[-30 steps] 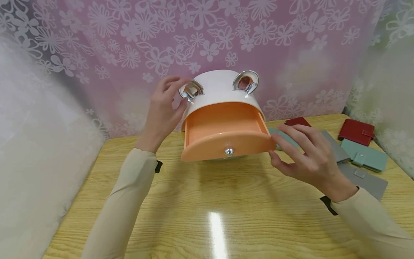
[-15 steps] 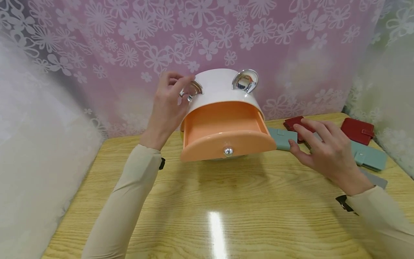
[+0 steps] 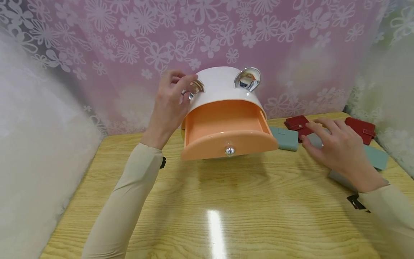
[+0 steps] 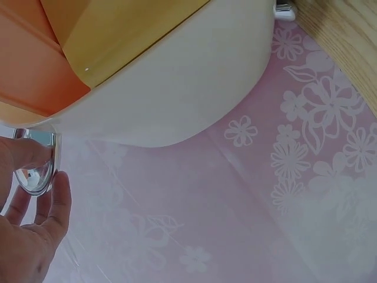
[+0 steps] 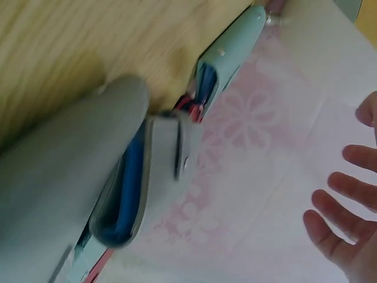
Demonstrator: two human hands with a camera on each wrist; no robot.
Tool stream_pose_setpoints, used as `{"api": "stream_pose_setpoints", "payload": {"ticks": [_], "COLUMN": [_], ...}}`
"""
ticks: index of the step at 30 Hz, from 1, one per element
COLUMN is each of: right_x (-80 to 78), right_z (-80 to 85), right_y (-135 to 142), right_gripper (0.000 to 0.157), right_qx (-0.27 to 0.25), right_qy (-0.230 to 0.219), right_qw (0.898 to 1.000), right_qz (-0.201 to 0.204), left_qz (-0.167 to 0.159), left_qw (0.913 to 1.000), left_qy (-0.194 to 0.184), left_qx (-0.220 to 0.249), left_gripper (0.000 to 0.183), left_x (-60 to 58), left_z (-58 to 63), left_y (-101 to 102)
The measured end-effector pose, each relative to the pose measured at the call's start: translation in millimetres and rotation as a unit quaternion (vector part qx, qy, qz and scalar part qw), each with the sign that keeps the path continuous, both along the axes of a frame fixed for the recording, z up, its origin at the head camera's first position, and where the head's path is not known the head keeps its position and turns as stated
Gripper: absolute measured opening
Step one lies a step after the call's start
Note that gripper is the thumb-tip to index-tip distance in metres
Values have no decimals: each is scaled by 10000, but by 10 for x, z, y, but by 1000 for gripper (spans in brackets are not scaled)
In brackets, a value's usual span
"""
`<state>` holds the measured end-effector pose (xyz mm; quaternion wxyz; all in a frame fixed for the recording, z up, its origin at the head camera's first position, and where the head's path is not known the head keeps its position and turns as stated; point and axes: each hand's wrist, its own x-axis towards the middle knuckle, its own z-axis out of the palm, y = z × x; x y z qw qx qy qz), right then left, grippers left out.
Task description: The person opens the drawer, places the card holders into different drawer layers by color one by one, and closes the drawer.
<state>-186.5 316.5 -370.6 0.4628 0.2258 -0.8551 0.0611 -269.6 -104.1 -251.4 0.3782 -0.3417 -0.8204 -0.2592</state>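
A white rounded storage box [image 3: 218,81] with shiny silver ears stands against the back curtain. Its orange drawer [image 3: 228,120] is pulled out, and a silver knob [image 3: 230,150] sits on the front. At the box's left side my left hand [image 3: 168,111] pinches the silver ear [image 4: 36,180], thumb in front and fingers behind. My right hand [image 3: 344,153] hovers over a group of wallets with nothing in it, fingers spread and slightly bent. Beneath and around it lie a grey wallet [image 5: 171,153], a red wallet [image 3: 297,123] and a mint wallet [image 3: 286,139].
Further right are another red wallet [image 3: 359,129] and another mint wallet [image 3: 376,157], partly covered by my right hand. A second grey wallet [image 3: 343,180] lies under the wrist. A flowered curtain [image 3: 145,46] closes off the back of the wooden table [image 3: 245,208].
My right hand has moved from the drawer's right corner to the right, over the wallets. My left hand's fingers have closed further over the ear. The drawer stays pulled out.
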Motion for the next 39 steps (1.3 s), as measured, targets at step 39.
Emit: {"api": "stream_pose_setpoints", "payload": {"ticks": [39], "right_x": [-584], "right_z": [-19], "right_y": [1331], "right_gripper": [54], "right_qx": [347], "right_qy": [-4274], "right_qw": [8656], "right_qz": [-2585], "left_qz": [24], "left_qw": [10000], "left_qy": [-30], "left_qx": [-30], "left_gripper": [37], "left_x": [6], "left_z": [26], "left_y": [30]}}
